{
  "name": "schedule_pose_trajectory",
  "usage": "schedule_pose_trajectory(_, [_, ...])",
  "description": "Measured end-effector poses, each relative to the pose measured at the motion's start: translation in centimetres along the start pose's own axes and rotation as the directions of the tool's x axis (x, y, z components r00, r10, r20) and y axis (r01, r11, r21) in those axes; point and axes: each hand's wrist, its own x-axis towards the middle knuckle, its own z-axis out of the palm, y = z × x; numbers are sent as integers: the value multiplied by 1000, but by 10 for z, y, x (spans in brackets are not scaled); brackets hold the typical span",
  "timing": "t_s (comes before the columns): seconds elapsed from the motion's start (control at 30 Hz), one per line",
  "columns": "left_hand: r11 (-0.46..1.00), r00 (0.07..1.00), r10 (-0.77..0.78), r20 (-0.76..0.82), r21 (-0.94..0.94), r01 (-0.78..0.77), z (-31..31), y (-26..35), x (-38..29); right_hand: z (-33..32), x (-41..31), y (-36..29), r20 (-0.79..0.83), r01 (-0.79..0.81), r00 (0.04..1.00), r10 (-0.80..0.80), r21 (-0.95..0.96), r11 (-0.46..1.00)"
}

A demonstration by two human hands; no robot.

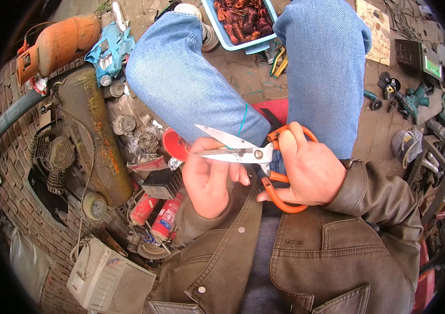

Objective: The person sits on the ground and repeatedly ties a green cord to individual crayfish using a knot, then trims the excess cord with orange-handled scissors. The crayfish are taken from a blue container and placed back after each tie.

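My right hand (312,168) grips the orange handles of a pair of scissors (242,152), whose spotted metal blades stand apart and point left. Beside the lower blade, my left hand (208,176) has its fingers curled, and a thin green cord (243,121) runs up from near its fingertips, past the blades and over the jeans. Whether the left fingers pinch the cord or something small behind the blades is hidden. Beyond the knees sits a light-blue plastic tray (228,42) with coils of copper-coloured wire (244,19) in it.
Green-and-yellow-handled pliers (279,62) and cord scraps lie on the ground between my legs. At left are an orange gas cylinder (69,37), a rusty tank (92,137), a red bowl (173,145) and red canisters (167,216). A green power tool (413,102) lies at right.
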Motion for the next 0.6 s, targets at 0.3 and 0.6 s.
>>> schedule_pose_trajectory(0.3, [1000,1000,-17,-20,-4,17,1,1,0,6,-2,-1,30,-48,998,49,-19,999])
schedule_pose_trajectory(0.6, [999,999,-32,-28,-17,31,2,2,0,6,-3,-3,78,-82,993,85,-47,996])
